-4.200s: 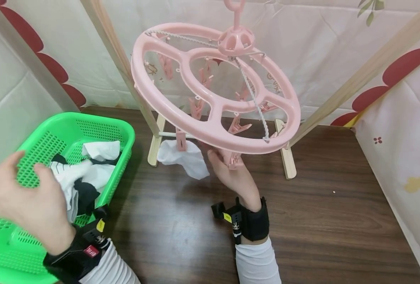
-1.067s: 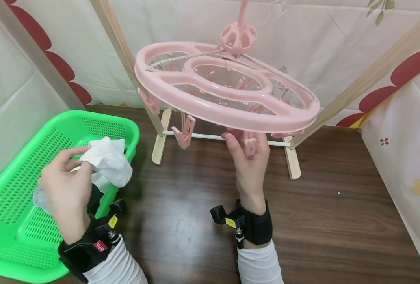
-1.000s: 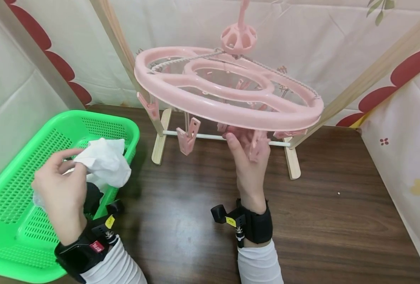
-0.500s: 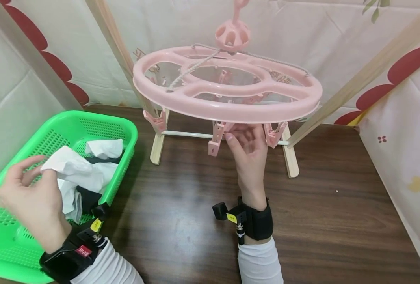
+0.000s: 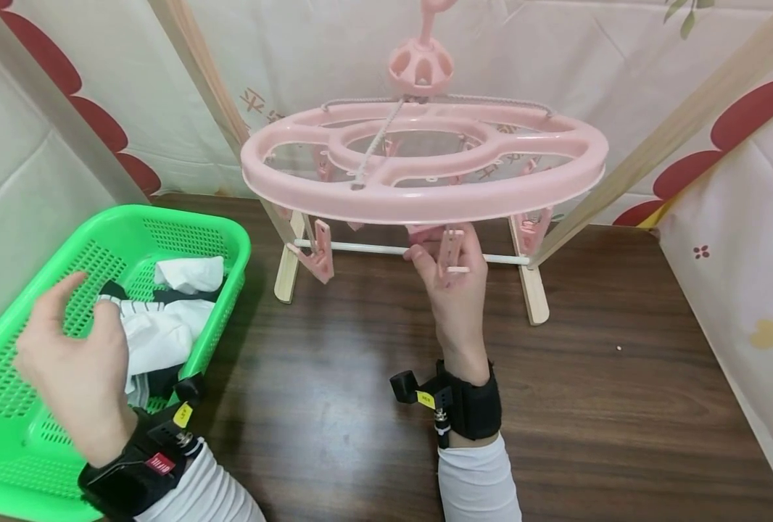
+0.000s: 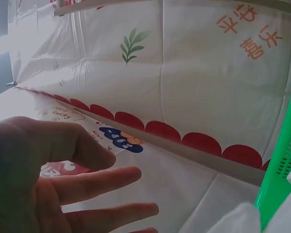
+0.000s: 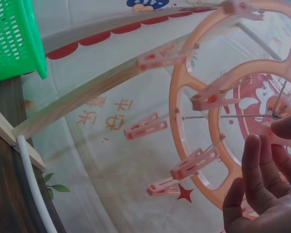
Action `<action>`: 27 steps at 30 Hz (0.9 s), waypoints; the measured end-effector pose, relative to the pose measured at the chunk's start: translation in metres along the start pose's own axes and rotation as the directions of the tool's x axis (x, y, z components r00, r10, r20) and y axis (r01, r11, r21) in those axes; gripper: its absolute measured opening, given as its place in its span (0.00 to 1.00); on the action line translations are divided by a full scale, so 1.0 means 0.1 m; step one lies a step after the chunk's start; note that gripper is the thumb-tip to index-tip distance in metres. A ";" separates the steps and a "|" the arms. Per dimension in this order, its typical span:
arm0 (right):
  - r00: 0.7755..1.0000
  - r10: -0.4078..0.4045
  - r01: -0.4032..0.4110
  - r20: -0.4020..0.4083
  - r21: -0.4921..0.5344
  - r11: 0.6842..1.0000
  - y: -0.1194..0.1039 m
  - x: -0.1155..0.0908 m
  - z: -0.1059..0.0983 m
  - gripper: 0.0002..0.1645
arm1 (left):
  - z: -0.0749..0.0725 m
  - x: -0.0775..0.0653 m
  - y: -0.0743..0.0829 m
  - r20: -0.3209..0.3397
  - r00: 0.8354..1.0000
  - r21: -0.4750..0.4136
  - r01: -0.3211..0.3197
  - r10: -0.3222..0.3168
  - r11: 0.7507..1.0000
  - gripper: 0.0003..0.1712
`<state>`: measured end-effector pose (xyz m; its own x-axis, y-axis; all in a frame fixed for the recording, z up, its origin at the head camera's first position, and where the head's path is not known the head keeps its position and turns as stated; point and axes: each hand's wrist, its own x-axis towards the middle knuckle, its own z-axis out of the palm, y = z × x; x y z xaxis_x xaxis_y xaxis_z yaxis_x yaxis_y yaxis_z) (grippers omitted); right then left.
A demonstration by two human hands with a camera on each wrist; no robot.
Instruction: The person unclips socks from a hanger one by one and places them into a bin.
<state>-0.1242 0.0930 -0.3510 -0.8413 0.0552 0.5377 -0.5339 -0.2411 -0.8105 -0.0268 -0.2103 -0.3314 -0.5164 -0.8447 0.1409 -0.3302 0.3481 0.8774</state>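
My left hand point(image 5: 76, 362) hovers over the near left part of a green basket point(image 5: 220, 319), thumb and fingers spread with nothing between them. A white sock point(image 5: 158, 341) lies below it on other white, grey and black socks. My right hand point(image 5: 455, 283) is raised under the front rim of a round pink clip hanger point(image 5: 426, 206). Its thumb and fingertips pinch a pink clothespin point(image 7: 266, 130), mostly hidden by the fingers. Another clothespin point(image 5: 450, 250) hangs in front of this palm. The clothespins in sight hold no sock.
A wooden stand with slanted posts point(image 5: 660, 138) and a white crossbar point(image 5: 367, 248) surrounds the hanger. More clothespins point(image 5: 317, 250) dangle around the ring. Patterned white cloth walls point(image 5: 739, 290) enclose the brown wood-grain surface point(image 5: 347, 406).
My left hand carried the white sock leftward over the basket and let it go onto the pile. The hanger turned and levelled out, while my right hand stayed beneath its front rim.
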 end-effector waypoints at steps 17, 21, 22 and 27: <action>0.992 0.103 -0.103 -0.068 0.013 0.995 0.01 -0.06 -0.09 0.30 | 0.53 -0.38 0.29 0.211 0.829 -0.061 -0.518 0.518 0.853 0.18; 0.988 0.133 -0.140 -0.084 -0.094 0.986 0.03 -0.07 -0.11 0.14 | 0.74 -0.51 0.35 0.296 0.732 -0.119 -0.609 0.614 0.784 0.17; 0.986 0.143 -0.152 -0.083 -0.111 0.982 0.04 -0.07 -0.11 0.13 | 0.78 -0.55 0.35 0.319 0.716 -0.122 -0.619 0.621 0.776 0.17; 0.982 0.171 -0.185 -0.075 -0.278 0.943 0.09 -0.15 -0.14 0.12 | 0.93 -0.72 0.36 0.418 0.662 -0.097 -0.648 0.622 0.755 0.17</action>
<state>-0.1176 0.1034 -0.3701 -0.9241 0.0858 0.3723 -0.3709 0.0320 -0.9281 -0.0753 -0.0993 -0.3526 -0.8777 -0.1727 0.4469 0.1620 0.7709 0.6161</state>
